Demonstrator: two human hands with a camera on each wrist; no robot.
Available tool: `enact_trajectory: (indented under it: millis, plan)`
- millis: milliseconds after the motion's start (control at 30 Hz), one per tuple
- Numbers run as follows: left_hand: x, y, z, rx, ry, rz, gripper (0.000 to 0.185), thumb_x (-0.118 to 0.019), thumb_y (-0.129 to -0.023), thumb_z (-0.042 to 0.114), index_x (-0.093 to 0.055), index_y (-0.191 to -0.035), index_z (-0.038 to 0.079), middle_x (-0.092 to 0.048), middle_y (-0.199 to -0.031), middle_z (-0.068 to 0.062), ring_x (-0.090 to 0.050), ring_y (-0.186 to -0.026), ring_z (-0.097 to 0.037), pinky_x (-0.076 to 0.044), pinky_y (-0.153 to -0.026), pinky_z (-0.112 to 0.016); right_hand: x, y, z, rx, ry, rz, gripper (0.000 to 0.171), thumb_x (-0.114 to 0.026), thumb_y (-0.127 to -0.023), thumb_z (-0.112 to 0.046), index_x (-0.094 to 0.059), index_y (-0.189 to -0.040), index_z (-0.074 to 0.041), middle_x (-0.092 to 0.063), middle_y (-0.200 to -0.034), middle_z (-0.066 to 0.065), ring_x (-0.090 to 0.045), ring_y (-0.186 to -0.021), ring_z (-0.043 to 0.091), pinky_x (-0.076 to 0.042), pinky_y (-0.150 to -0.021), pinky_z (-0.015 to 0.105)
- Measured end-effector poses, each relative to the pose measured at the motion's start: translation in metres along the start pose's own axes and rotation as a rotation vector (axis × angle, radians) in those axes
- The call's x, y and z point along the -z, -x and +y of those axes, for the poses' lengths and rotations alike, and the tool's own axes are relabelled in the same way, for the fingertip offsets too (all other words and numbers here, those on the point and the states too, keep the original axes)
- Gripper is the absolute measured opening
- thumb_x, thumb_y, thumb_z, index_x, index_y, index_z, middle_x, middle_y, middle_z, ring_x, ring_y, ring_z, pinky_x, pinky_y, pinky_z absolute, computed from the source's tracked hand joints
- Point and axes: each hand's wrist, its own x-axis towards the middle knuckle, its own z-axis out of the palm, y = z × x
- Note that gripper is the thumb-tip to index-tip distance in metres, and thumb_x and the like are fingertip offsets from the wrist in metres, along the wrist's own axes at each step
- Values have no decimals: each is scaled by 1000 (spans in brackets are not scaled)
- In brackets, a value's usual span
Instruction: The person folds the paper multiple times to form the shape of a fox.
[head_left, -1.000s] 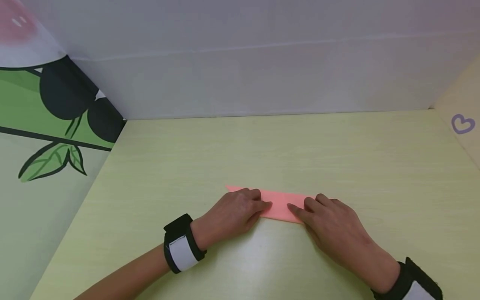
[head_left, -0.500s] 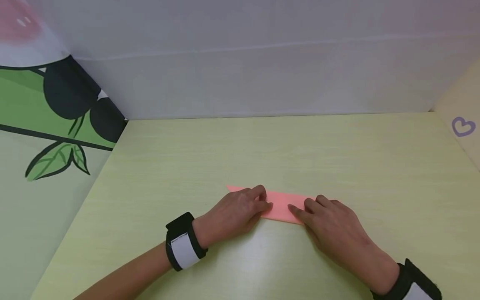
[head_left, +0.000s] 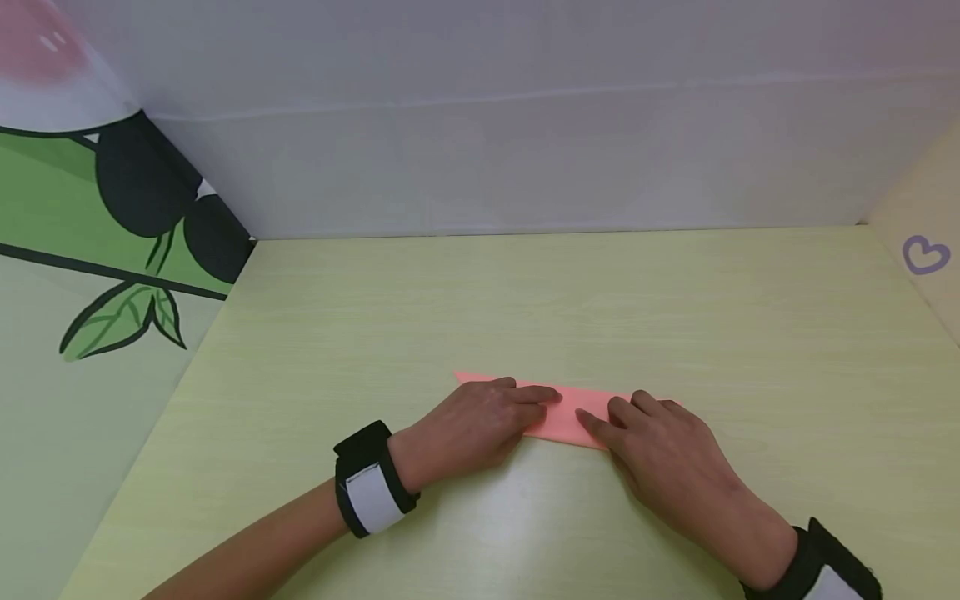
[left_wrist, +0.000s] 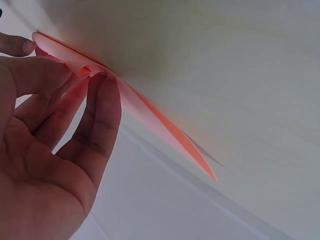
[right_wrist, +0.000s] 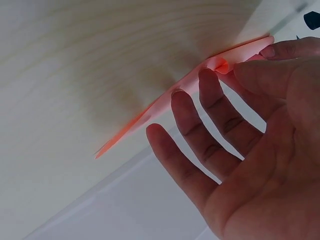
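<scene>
Paper strip — pink, folded — is pinned flat on the yellow-green table, likely to flatten a crease. Left hand presses its left half, fingers straight and close together. Right hand presses the right end, fingers spread.

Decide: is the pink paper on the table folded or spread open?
Folded: the pink paper is a narrow strip, with doubled layers under the left hand in the wrist views.

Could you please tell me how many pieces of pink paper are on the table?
1: the folded pink paper lies on the table, under the left hand and right hand.
</scene>
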Motion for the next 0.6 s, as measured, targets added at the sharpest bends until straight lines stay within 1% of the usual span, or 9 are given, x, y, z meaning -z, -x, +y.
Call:
enact_trajectory:
  millis: [100, 167, 200, 233, 300, 400, 433, 500, 600]
  plan:
    - [0, 0, -2, 9, 35, -9, 23, -60, -99, 4, -76, -114, 11, -65, -137, 1, -69, -107, -18, -51, -102, -32, -1, 0, 0, -3, -6, -3, 49, -81, -82, -6, -73, -128, -21, -53, -85, -1, -49, -76, 19, -48, -65, 33]
    - [0, 0, -3, 20, 64, -5, 21, -61, -100, 7, -76, -114, 12, -66, -136, 1, -68, -114, -17, -50, -103, -33, -1, 0, 0, -2, -6, -3, 49, -81, -82, -6, -73, -128, -20, -53, -85, -1, -49, -76, 19, -48, -65, 33]
    - [0, 0, -3, 25, 80, 0, 20, -61, -100, 7, -76, -111, 12, -66, -135, 1, -67, -115, -16, -51, -102, -31, -1, 0, 0, -1, -5, -2, 49, -81, -82, -6, -73, -128, -20, -53, -85, -1, -49, -76, 19, -48, -65, 33]
    - [0, -1, -3, 28, 92, 6, 18, -60, -100, 8, -76, -105, 13, -66, -134, 2, -68, -114, -15, -52, -99, -29, -1, 0, 0, 1, -2, -1, 49, -81, -82, -6, -73, -128, -20, -53, -85, -1, -49, -76, 19, -48, -64, 32]
    - [-2, -3, -2, 31, 110, 31, 17, -60, -101, 10, -75, -94, 14, -67, -132, 1, -69, -108, -13, -54, -88, -24, 0, -1, 0, 5, 4, 1, 49, -82, -81, -7, -73, -127, -19, -53, -84, -1, -49, -75, 19, -48, -65, 33]
    - [-5, -8, 1, 31, 112, 78, 20, -61, -101, 14, -70, -83, 14, -68, -126, 1, -69, -96, -10, -51, -74, -19, 1, -2, 1, 10, 14, -3, 48, -83, -81, -8, -74, -126, -19, -51, -82, -1, -48, -73, 19, -48, -65, 33]
    - [-6, -10, 2, 29, 103, 91, 21, -62, -101, 15, -69, -81, 14, -68, -124, 1, -68, -93, -10, -50, -71, -18, 1, -2, 1, 11, 16, -7, 47, -83, -81, -9, -74, -126, -19, -51, -82, -2, -47, -73, 18, -48, -65, 33]
    - [-8, -11, 3, 31, 76, 106, 19, -64, -100, 18, -70, -82, 13, -68, -121, 1, -67, -89, -9, -50, -70, -17, 2, -3, 0, 13, 18, -14, 47, -83, -81, -9, -74, -126, -18, -51, -82, -2, -47, -73, 18, -48, -65, 33]
    - [-7, -10, 5, 47, 45, 101, 18, -67, -100, 21, -70, -83, 14, -68, -121, 2, -66, -87, -9, -50, -70, -18, 2, -4, 0, 23, 20, -25, 48, -83, -80, -9, -74, -126, -18, -51, -82, -2, -47, -74, 19, -47, -66, 32]
